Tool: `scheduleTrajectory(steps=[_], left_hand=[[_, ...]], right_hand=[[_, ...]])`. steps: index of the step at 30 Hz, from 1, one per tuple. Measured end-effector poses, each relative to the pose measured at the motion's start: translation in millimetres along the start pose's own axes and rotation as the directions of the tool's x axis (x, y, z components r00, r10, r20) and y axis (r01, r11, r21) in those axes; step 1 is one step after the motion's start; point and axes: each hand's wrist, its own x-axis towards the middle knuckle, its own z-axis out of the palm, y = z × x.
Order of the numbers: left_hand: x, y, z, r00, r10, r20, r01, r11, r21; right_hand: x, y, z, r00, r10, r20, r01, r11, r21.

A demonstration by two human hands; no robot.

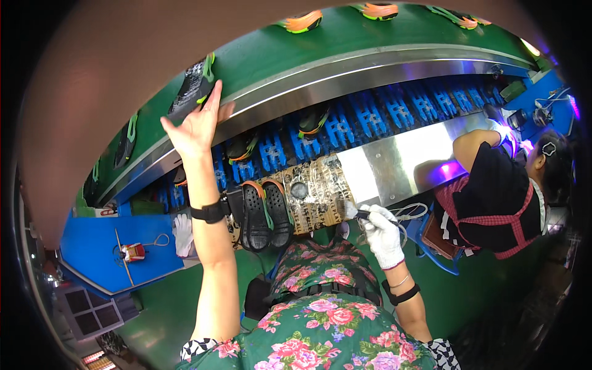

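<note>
Green conveyor belt (370,37), factory line

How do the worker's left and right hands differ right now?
The left hand is bare and raised, fingers spread, reaching a black shoe sole on the green belt; the right hand wears a white glove, stays low and grips a small brush. Both wrists carry black bands.

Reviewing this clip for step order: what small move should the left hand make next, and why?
Probably close the left hand on the black sole lying on the green belt. Its open fingers already reach the sole's near end, while the gloved right hand holds a brush.
</note>
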Motion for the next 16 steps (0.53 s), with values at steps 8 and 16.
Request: scheduleTrajectory(steps=[8, 16], left_hand=[[29, -105, 2, 0.993, -0.041, -0.115, 0.061, 0.982, 0.180], [170, -177, 11, 0.998, 0.024, 0.059, -0.031, -0.635, 0.772]], right_hand=[[-4, 5, -1, 0.998, -0.004, -0.055, 0.003, 1.000, -0.027], [-16, 8, -11, 0.998, -0.050, -0.041, 0.048, 0.997, -0.055]])
